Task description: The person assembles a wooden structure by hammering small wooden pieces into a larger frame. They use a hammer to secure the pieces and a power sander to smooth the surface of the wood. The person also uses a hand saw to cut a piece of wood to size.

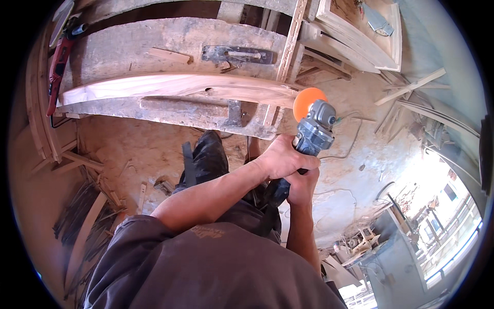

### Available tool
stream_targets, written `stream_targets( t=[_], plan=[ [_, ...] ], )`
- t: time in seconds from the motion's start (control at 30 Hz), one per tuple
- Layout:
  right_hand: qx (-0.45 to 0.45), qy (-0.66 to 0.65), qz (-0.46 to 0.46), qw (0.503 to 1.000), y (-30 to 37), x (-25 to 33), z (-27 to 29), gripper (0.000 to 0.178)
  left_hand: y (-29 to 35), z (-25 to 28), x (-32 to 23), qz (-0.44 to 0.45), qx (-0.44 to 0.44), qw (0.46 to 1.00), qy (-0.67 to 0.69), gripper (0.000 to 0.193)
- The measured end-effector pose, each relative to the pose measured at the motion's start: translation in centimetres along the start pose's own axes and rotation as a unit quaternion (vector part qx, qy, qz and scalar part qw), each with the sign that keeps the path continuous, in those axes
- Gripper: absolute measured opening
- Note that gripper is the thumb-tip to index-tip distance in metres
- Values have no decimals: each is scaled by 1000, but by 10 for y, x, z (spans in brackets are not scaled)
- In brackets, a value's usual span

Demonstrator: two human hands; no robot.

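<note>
An angle grinder (315, 135) with an orange disc (307, 101) is held in both my hands, its head pointing away from me. My left hand (284, 155) wraps round the body just behind the grey gear head. Closer to me, my right hand (302, 186) grips the black rear part of the body. The disc overlaps the right end of a long, gently curved wooden piece (170, 86); whether it touches the wood I cannot tell. That piece lies along the near side of a worn wooden workbench (170, 38) and has a dark knot.
A hand plane (237, 54) and a wood offcut (169, 55) lie on the bench. At its left end rests a red tool (60, 69). A wooden drawer-like box (393, 51) stands at far right. Cords (350, 149) trail over the dusty floor; wood strips (85, 232) lean at left.
</note>
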State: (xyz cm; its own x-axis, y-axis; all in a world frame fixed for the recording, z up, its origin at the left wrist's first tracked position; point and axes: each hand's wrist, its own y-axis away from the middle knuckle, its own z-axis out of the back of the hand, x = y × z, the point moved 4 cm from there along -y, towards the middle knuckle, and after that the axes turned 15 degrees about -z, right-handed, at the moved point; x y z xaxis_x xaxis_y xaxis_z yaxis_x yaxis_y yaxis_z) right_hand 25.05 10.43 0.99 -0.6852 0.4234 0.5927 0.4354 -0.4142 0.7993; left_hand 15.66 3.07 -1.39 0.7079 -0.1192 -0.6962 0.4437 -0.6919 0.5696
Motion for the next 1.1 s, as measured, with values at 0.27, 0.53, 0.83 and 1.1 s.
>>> stream_targets(
  t=[0.27,0.53,0.83,1.1],
  plan=[
    [68,4,0,998,0,11,-26,39,11,17,-9,-20,-27,999,-27,35],
    [56,119,53,990,-4,7,-38,56,27,30,-16,-10,-57,998,3,30],
    [57,98,26,993,2,14,-43,57,29,34,-16,-22,-63,996,56,34],
    [41,157,87,983,-3,13,-45,66,26,37,-12,-18,-72,994,74,27]
  ],
)
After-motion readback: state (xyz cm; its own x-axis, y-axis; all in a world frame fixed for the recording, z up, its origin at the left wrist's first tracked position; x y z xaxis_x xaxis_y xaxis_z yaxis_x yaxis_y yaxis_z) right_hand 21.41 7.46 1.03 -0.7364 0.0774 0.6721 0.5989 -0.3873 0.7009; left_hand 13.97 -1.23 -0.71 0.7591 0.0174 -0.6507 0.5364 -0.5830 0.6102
